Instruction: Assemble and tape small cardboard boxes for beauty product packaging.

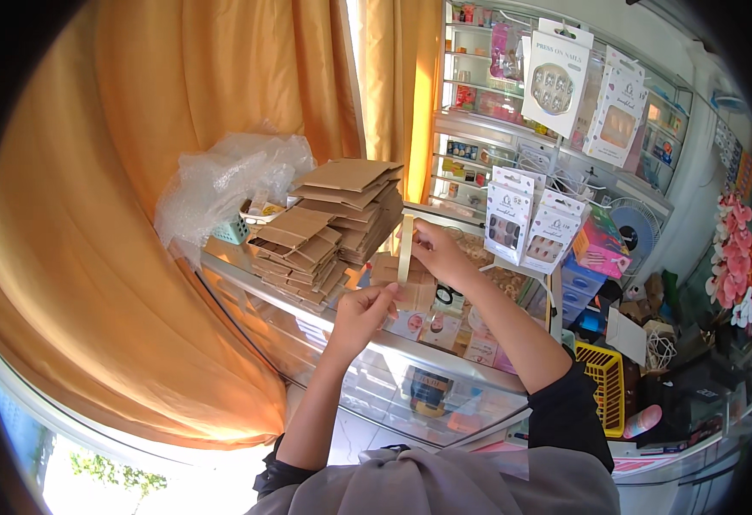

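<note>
A pale yellow band (406, 250), which looks like adhesive tape, runs nearly upright between my two hands. Near its top, my right hand (438, 254) is closed on it with thumb and fingers. At the lower end my left hand (362, 321) pinches, its thumb against the forefinger. Whether the band is a stretched strip or a roll seen edge-on, I cannot tell. Beneath it a small brown cardboard piece (415, 297) lies on the glass counter, partly hidden by the hands. Flat folded cardboard boxes (346, 176) are stacked to the left, beyond my left hand.
Bubble wrap (221, 176) and a green basket (232, 230) sit behind the stacks, against an orange curtain (187, 343). White packs of false nails (556, 77) hang at the right. Further right are a yellow basket (597, 386) and a fan (633, 225).
</note>
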### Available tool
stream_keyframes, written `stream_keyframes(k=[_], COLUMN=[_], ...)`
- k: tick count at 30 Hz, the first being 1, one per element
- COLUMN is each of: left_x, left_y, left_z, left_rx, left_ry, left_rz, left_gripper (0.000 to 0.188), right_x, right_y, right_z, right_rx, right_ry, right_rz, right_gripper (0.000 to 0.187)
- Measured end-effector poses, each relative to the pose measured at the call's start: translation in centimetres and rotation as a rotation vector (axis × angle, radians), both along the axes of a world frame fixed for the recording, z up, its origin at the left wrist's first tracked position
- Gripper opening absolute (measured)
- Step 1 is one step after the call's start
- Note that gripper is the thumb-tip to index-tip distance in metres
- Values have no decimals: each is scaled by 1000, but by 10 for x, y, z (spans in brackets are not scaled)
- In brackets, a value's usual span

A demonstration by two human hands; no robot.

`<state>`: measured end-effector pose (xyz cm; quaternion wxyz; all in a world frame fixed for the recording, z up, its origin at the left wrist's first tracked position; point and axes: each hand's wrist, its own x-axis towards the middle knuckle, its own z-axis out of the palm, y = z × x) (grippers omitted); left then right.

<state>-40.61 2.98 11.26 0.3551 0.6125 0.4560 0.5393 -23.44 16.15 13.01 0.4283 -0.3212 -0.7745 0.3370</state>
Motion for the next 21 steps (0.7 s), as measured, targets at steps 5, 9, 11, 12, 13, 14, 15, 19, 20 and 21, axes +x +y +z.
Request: stream_keyframes(k=[5, 9, 11, 12, 13, 14, 15, 19, 20, 21], left_x=[5, 8, 7, 7, 7, 7, 7, 7, 7, 8], left_y=[2, 3, 4, 5, 5, 5, 7, 8, 8, 9], left_z=[1, 2, -1, -1, -2, -3, -4, -9, -10, -11], left_rx=[-181, -207, -194, -195, -184, -173, -173, -129, -133, -133], left_ry=[-243, -278, -311, -311, -311, -311, -312, -327, -326, -326], left_rz=[-51, -31, -32, -34, -44, -55, -55, -101, -114, -115], left_gripper=[28, 25, 22, 22, 21, 20, 20, 18, 17, 17], right_x=[1, 1, 1, 1, 2, 2, 2, 0, 1, 1], right_y=[-2, -11, -14, -16, -18, -20, -22, -30, -30, -31], right_z=[-1, 5, 8, 11, 14, 15, 16, 19, 19, 20], right_rx=[4, 6, 12, 19, 26, 25, 33, 9, 8, 16], right_ry=[27, 17, -2, -31, -60, -61, -86, -112, -112, -122], right_rz=[36, 1, -1, -13, -25, -26, -13, 5, 4, 1], right_gripper=[28, 30, 31, 32, 33, 33, 34, 42, 42, 43])
